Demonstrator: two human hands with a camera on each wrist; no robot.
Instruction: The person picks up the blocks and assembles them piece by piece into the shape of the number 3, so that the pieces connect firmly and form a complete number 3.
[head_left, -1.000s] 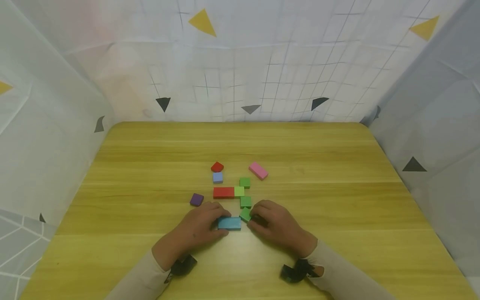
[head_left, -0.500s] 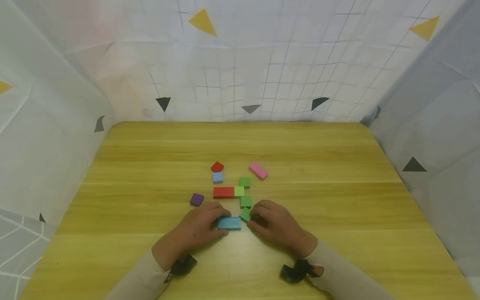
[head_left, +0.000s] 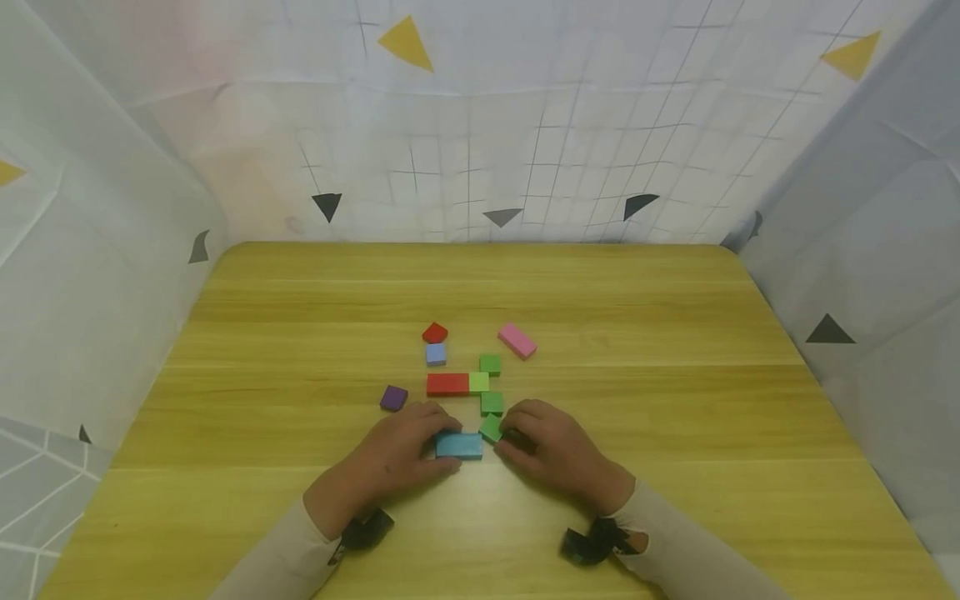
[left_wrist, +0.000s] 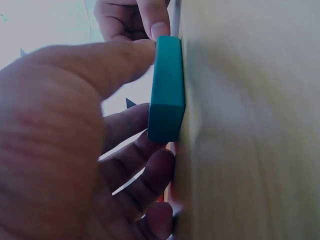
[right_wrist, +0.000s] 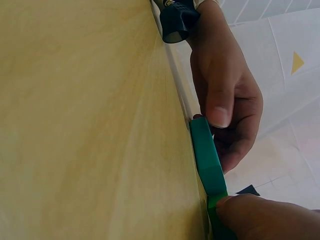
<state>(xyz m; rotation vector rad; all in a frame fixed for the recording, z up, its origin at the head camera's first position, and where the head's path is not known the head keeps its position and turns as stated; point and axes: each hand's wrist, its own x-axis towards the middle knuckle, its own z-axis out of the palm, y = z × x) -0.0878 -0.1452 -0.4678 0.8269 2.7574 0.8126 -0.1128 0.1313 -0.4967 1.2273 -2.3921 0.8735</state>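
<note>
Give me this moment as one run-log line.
Left hand: holds blue block; right hand: pinches angled green block; red block: beside lime block; pink block: untouched

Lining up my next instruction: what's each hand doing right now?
Left hand: closed, holding the blue rectangular block.
Right hand: closed, pinching the nearest green square block.

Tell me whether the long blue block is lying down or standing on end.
Lying down: in the head and left wrist views, the long blue block has its length along the table.
</note>
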